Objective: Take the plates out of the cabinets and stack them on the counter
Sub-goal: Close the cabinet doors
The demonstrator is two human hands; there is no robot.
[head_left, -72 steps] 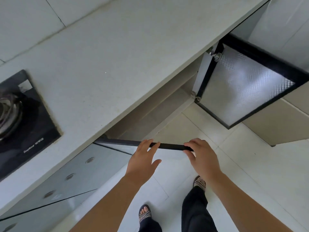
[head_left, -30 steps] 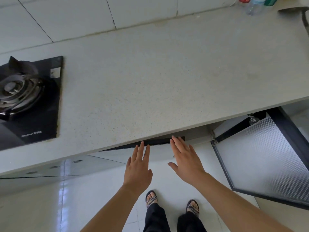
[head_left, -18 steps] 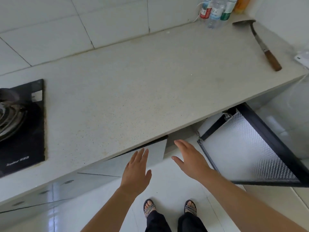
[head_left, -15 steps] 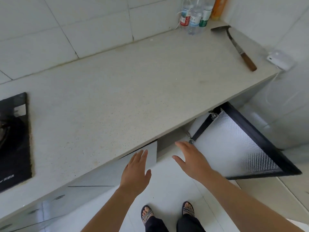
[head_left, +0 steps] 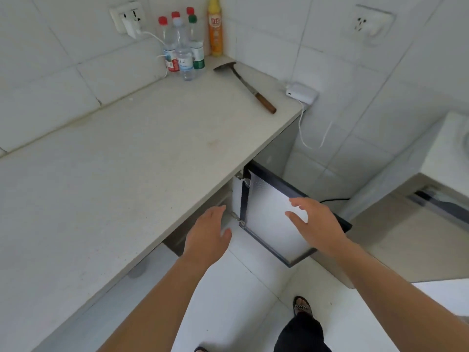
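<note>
Reaching under the counter point(head_left: 121, 174) with both hands.
My left hand point(head_left: 206, 237) and right hand point(head_left: 316, 224) are open by the door point(head_left: 269, 212), holding nothing.

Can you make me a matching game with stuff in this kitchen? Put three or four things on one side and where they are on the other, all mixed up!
Things:
1. spatula
2. yellow bottle
3. cabinet door
4. charger plug

Places or states:
A. plugged into the wall socket
B. standing in the counter's back corner
C. lying flat on the counter
D. swung open below the counter

Pairs: 1-C, 2-B, 3-D, 4-A
</note>
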